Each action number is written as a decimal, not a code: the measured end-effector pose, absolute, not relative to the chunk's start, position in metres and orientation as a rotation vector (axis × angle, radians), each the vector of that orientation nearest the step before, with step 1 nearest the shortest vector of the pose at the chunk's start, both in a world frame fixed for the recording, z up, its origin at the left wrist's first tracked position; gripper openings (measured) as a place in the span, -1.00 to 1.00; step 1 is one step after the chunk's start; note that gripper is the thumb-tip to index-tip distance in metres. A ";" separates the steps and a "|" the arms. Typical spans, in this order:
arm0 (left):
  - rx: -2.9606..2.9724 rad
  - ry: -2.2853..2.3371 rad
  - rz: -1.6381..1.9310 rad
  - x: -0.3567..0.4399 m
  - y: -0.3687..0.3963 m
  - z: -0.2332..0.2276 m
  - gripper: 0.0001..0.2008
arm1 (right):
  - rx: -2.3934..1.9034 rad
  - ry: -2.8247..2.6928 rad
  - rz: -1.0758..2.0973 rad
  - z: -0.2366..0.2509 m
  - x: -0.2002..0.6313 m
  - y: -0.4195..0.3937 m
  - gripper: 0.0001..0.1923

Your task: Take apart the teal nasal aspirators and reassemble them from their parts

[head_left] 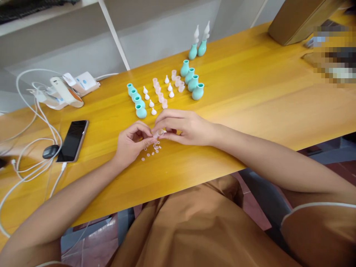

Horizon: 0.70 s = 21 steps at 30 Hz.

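A small clear plastic cup (159, 134) is pinched between the fingertips of both hands, low over the table. My left hand (130, 144) grips its left side with thumb and fingers. From the right, my right hand (187, 127) closes on the same cup, its fingers arched over the top. Just below the hands, several tiny clear rings (156, 147) lie scattered on the wood. Beyond them stand rows of teal rubber bulbs (198, 92), small white nozzle tips (154, 111) and more clear cups (164, 104).
At the back stand two teal bulbs fitted with white tips (202, 47). To the left lie a phone (72, 141), a black earbud-like case (50, 151), white cables and a power strip (66, 92). A cardboard box (299, 20) sits at the back right of the yellow wooden table (250, 111).
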<state>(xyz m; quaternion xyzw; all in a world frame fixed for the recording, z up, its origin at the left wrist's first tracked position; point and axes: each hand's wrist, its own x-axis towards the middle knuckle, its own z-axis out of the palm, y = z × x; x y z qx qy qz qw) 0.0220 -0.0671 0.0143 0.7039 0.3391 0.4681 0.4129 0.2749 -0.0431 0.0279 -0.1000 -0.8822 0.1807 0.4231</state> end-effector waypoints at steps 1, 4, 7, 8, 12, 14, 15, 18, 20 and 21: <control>1.779 0.854 1.177 0.022 -0.067 0.015 -0.67 | -0.246 -2.211 0.452 0.028 0.275 -0.043 -0.82; 1.810 0.870 1.171 0.022 -0.068 0.016 -0.70 | -0.242 -2.222 0.449 0.029 0.276 -0.043 -0.81; 1.832 0.874 1.169 0.022 -0.069 0.016 -0.72 | -0.252 -2.234 0.441 0.029 0.277 -0.043 -0.80; 1.836 0.875 1.167 0.021 -0.069 0.016 -0.73 | -0.254 -2.237 0.437 0.028 0.277 -0.043 -0.81; 1.843 0.866 1.165 0.021 -0.069 0.015 -0.77 | -0.245 -2.254 0.414 0.028 0.278 -0.043 -0.80; 1.846 0.861 1.167 0.021 -0.069 0.015 -0.77 | -0.240 -2.262 0.409 0.029 0.278 -0.043 -0.80; 1.846 0.862 1.164 0.021 -0.069 0.015 -0.77 | -0.240 -2.264 0.411 0.029 0.278 -0.043 -0.80; 1.832 0.867 1.165 0.022 -0.069 0.016 -0.75 | -0.238 -2.255 0.432 0.030 0.278 -0.043 -0.80; 1.828 0.872 1.179 0.022 -0.068 0.015 -0.74 | -0.251 -2.252 0.452 0.031 0.279 -0.042 -0.81; 1.830 0.875 1.186 0.022 -0.068 0.015 -0.74 | -0.261 -2.252 0.462 0.032 0.279 -0.042 -0.81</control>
